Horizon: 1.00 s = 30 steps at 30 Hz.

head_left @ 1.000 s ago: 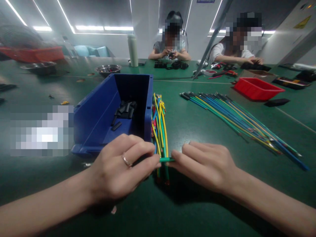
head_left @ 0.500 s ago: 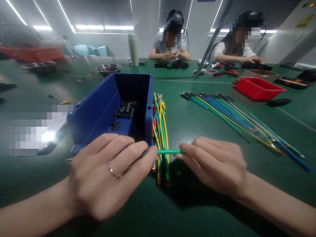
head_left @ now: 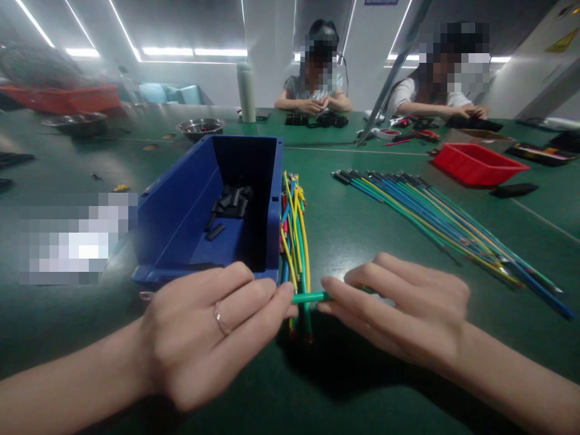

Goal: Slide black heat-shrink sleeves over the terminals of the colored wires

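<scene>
Between the left hand (head_left: 212, 332) and the right hand (head_left: 408, 302), a short span of green insulated wire (head_left: 310, 297) is exposed, roughly level above the green tabletop (head_left: 344, 241); each hand pinches it between thumb and fingers, the parts within the grips being hidden; a ring (head_left: 222, 319) encircles one finger of the left hand; directly behind the span, a loose wire bundle (head_left: 298, 235), mainly yellow, green and blue, lies alongside the right wall of a blue plastic bin (head_left: 174, 205), its near ends copper-coloured; inside the bin rest short black tubing pieces (head_left: 233, 201), mostly heaped toward the back; to the right, a fanned row of wires (head_left: 408, 202) lies on the tabletop, black at the far ends; beyond it stands a red plastic tray (head_left: 478, 164); farther back are a metal bowl (head_left: 202, 127), a pale bottle (head_left: 246, 93) and two co-workers, seated across the tabletop, their hands at dark items.
</scene>
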Each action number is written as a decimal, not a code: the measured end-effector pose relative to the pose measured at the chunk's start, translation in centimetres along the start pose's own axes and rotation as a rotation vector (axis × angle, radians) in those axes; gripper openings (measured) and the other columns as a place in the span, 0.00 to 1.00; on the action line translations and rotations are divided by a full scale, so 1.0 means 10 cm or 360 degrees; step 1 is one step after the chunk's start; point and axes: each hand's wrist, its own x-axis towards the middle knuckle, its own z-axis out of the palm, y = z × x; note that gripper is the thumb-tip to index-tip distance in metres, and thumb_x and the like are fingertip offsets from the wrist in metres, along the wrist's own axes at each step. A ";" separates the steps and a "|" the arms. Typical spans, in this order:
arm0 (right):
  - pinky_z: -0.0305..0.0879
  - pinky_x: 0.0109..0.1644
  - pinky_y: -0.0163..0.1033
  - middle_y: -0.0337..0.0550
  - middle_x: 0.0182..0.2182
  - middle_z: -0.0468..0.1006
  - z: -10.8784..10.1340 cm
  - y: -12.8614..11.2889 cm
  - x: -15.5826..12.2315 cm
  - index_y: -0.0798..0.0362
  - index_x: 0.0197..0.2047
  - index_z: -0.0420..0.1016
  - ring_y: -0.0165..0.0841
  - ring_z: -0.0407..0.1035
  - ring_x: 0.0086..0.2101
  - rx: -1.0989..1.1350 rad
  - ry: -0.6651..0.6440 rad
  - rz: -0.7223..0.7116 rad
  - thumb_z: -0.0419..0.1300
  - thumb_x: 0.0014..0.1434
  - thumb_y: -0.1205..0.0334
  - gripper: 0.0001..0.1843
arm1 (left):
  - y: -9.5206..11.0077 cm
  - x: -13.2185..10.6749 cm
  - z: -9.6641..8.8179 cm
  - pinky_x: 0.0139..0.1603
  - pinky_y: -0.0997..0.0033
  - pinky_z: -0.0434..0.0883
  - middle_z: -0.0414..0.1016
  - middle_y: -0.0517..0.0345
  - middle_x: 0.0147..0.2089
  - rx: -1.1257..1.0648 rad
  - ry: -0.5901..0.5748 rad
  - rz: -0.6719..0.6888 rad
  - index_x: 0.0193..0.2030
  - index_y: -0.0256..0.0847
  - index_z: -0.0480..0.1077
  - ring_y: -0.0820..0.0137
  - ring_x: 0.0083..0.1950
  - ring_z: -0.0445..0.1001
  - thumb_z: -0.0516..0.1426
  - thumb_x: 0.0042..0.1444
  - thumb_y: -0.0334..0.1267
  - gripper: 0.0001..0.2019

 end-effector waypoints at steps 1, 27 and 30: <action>0.53 0.28 0.39 0.34 0.28 0.79 0.01 0.01 0.00 0.51 0.51 0.77 0.30 0.62 0.27 0.0019 0.0024 -0.0013 0.67 0.74 0.61 0.06 | 0.01 -0.01 0.00 0.43 0.62 0.77 0.87 0.55 0.44 -0.0022 0.0006 0.0030 0.61 0.33 0.75 0.65 0.44 0.81 0.54 0.78 0.29 0.12; 0.61 0.30 0.38 0.40 0.33 0.82 0.01 0.11 0.11 0.57 0.59 0.73 0.32 0.71 0.29 -0.0178 -0.0172 -0.0024 0.57 0.76 0.73 0.11 | -0.29 0.12 -0.02 0.46 0.59 0.80 0.86 0.45 0.45 0.0142 0.0078 0.0082 0.56 0.26 0.80 0.58 0.45 0.83 0.63 0.72 0.26 0.09; 0.57 0.27 0.40 0.37 0.28 0.78 0.02 0.11 0.11 0.54 0.53 0.74 0.32 0.67 0.26 -0.0235 -0.0140 0.0006 0.55 0.80 0.65 0.06 | -0.26 0.12 -0.01 0.43 0.61 0.79 0.85 0.48 0.42 0.0089 0.0107 0.0058 0.51 0.28 0.80 0.61 0.42 0.82 0.65 0.72 0.29 0.06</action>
